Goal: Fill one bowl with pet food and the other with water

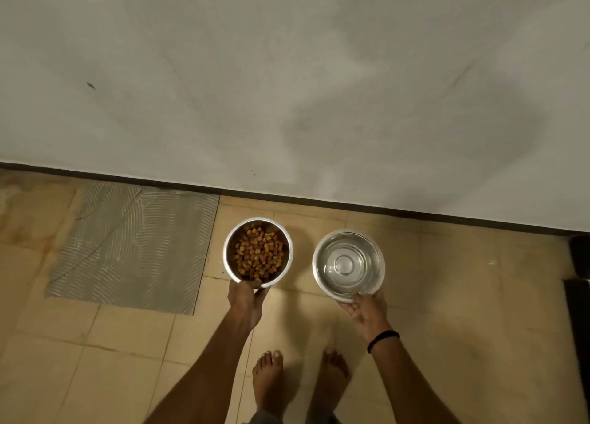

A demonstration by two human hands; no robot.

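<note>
The person stands barefoot facing the wall (287,72), a steel bowl in each hand, both held out over the tiled floor (447,296). The left hand (245,299) is closed on the near rim, at six o'clock, of the food bowl (230,264), which holds a good heap of brown kibble (259,253). The right hand (364,312) grips the near rim of the water bowl (319,264), at about five o'clock, with the thumb over the lip. Clear water (346,260) sits well up its sides. A dark band (383,339) circles the right wrist.

Whether the bowls are resting on the tiles or hanging just above them I cannot tell from here. The two sit side by side, apart, near the dark skirting (351,205), with a grey patterned mat (127,248) at nine o'clock from the food bowl.

Both bowls look stiff and smooth, likely slick under wet fingers. I would judge the water bowl the heavier and the touchier one: held by one edge it wants to tip, and any tilt will slop water over the far lip. A grip on opposite sides would be steadier. The kibble is light and loose and would scatter only if jolted.

No brand, label or writing shows on anything.
</note>
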